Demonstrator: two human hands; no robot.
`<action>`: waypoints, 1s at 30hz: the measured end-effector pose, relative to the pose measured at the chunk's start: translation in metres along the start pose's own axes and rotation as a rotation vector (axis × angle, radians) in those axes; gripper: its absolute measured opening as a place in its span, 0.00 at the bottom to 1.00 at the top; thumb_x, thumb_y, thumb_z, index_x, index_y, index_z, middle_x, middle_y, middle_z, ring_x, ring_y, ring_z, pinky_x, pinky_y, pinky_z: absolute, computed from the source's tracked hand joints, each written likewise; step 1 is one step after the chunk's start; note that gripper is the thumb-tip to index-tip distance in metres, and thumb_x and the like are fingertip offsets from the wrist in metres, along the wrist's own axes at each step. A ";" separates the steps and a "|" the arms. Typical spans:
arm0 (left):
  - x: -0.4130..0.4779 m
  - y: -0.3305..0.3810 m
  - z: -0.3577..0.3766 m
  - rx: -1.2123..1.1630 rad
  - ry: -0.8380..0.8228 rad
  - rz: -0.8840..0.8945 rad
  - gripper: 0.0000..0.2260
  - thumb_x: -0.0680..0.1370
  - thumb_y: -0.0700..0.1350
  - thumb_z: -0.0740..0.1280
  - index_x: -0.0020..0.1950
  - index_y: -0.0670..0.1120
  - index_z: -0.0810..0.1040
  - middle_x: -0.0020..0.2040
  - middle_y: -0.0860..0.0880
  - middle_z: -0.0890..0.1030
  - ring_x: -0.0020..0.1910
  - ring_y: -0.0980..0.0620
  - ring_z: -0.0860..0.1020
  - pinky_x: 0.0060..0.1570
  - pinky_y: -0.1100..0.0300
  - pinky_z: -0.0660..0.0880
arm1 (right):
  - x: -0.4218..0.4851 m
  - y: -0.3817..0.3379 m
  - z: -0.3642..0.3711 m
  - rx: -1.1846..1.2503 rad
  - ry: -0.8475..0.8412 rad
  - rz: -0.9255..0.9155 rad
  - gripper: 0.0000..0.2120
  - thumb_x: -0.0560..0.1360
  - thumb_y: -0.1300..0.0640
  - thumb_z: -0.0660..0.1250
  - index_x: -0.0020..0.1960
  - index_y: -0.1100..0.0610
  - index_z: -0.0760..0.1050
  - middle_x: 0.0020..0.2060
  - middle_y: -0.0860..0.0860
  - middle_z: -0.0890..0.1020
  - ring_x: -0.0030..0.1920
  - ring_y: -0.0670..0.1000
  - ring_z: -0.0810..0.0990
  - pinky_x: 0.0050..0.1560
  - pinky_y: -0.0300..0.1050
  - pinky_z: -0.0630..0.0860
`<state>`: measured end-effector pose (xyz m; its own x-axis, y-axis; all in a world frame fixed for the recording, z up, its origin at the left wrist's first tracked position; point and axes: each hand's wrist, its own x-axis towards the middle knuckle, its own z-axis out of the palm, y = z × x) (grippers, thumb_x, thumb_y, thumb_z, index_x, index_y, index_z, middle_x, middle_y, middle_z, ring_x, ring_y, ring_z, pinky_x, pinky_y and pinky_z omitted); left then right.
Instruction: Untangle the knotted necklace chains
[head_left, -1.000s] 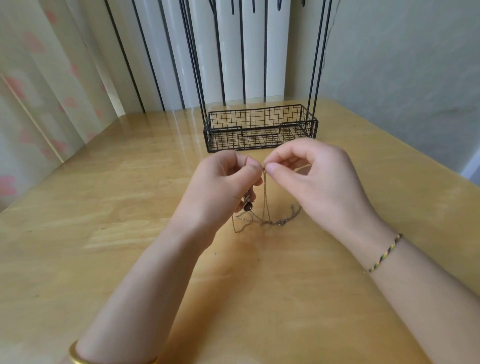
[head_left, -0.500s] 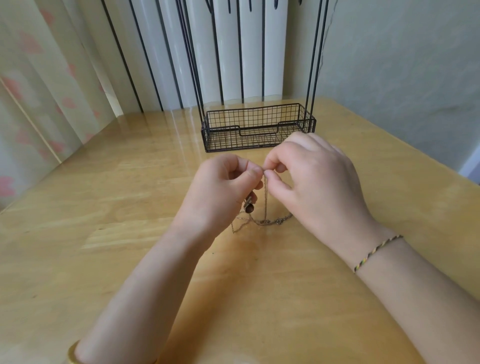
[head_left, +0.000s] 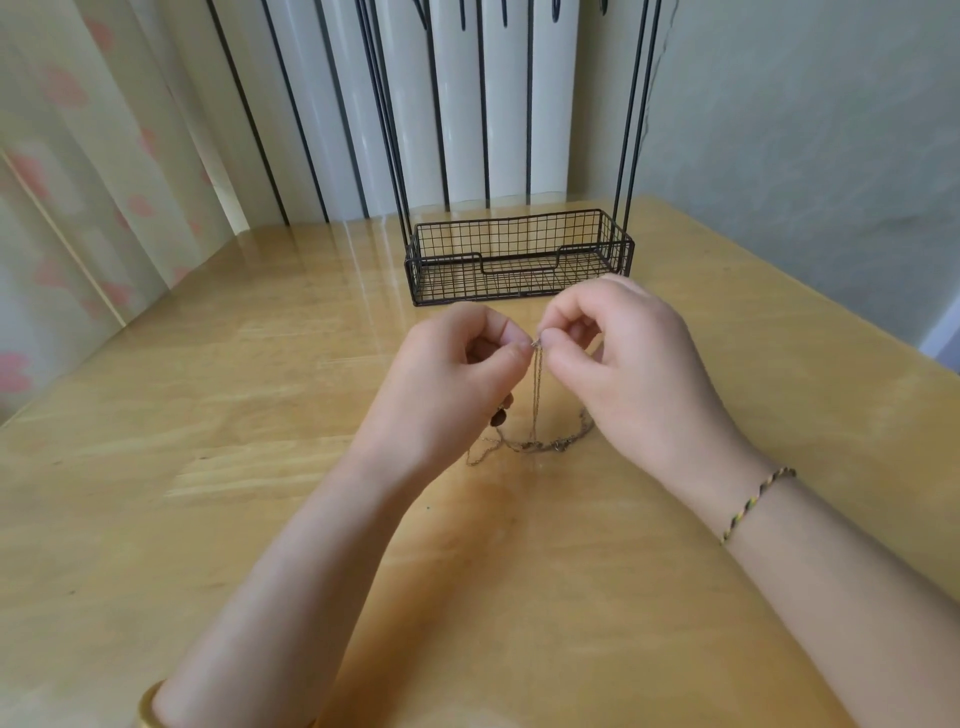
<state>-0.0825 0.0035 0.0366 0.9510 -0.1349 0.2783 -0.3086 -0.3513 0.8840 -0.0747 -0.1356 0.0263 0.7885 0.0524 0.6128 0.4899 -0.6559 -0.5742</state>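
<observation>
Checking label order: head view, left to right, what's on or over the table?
Gold bangle → left hand → hanging necklace chains → right hand → braided bracelet. Wire basket skipped: it spans both hands.

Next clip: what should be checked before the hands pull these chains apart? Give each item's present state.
1. Left hand pinches the chains at the top: ok.
2. Right hand pinches them right beside it: ok.
3. The chains are free of tangles: not ok, a clump lies on the table.
4. Dark bead hangs free under the left hand: cannot tell.
5. Wire basket stands apart behind the hands: ok.
</observation>
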 end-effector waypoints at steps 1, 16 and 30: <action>0.000 0.001 -0.001 -0.022 -0.002 -0.011 0.04 0.77 0.39 0.65 0.43 0.41 0.78 0.30 0.50 0.75 0.25 0.60 0.71 0.25 0.69 0.68 | 0.000 0.000 0.000 0.043 -0.004 0.024 0.04 0.71 0.59 0.65 0.38 0.52 0.74 0.40 0.47 0.76 0.40 0.48 0.75 0.39 0.47 0.74; 0.000 0.004 -0.002 -0.131 -0.010 -0.051 0.04 0.76 0.37 0.62 0.41 0.41 0.75 0.28 0.55 0.75 0.29 0.57 0.73 0.26 0.65 0.69 | 0.000 -0.007 -0.001 0.240 -0.081 0.086 0.08 0.71 0.65 0.65 0.36 0.55 0.72 0.33 0.45 0.74 0.32 0.42 0.70 0.32 0.32 0.66; 0.003 0.003 -0.009 -0.529 0.000 -0.217 0.09 0.77 0.37 0.62 0.39 0.46 0.74 0.32 0.51 0.72 0.30 0.56 0.74 0.25 0.66 0.69 | -0.002 -0.005 0.000 0.495 -0.101 0.152 0.08 0.73 0.64 0.67 0.47 0.52 0.79 0.38 0.43 0.78 0.40 0.41 0.76 0.41 0.36 0.74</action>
<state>-0.0802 0.0101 0.0433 0.9914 -0.1110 0.0697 -0.0537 0.1409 0.9886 -0.0789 -0.1323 0.0281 0.8844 0.0722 0.4612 0.4648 -0.2288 -0.8554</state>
